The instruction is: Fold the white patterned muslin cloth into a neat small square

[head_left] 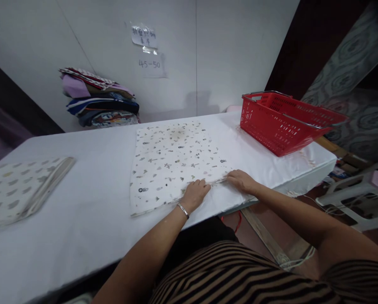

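A folded white cloth with small grey and green prints lies flat on the white-covered table. Its folded layers show along the near edge. My left hand, with a bracelet at the wrist, has its fingers curled over the middle of that near edge. At the near right corner, my right hand pinches the cloth edge between thumb and fingers. The thumb of my left hand is mostly hidden. A faint brownish patch shows near the cloth's far side.
Another folded printed cloth lies at the left of the table. A red plastic basket with metal handles stands at the back right. Stacked folded fabrics rest against the wall behind. A pale plastic stool is at the right.
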The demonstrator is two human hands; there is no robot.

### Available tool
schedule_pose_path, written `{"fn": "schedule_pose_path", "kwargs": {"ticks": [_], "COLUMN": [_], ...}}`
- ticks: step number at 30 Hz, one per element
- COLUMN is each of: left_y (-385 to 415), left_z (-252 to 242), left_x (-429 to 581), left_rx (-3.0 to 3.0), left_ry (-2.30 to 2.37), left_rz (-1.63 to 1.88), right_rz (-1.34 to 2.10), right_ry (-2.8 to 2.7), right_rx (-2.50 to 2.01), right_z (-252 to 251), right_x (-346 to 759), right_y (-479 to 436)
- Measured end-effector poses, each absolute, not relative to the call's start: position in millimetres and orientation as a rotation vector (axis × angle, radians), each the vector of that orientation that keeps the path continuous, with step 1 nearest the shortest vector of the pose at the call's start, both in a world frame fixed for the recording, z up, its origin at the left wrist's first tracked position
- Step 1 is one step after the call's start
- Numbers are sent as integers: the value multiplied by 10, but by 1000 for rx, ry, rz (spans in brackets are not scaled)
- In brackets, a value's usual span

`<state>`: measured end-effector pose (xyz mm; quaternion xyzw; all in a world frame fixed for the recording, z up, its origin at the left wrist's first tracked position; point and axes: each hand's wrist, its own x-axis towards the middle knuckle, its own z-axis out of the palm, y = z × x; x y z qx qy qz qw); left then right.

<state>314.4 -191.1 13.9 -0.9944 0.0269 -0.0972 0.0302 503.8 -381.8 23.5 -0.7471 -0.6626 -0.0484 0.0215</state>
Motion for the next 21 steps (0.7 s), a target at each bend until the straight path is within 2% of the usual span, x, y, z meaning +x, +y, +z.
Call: {"fn": "schedule_pose_path", "kwargs": {"ticks": [14,21], "left_y": [-2031,-2090], "left_z": [260,414], "left_x": [3134,3204], "left_rx": [-3126,-3121], "left_ry": [-33,-73], "left_rz": [-168,31], "right_rz": [-249,-251], "right_ry": [-2145,-2184], "right_rx": [-2313,-2339], "right_z": [302,328], "right_x": [4907,4902], "right_y": [-3834,-3757]}}
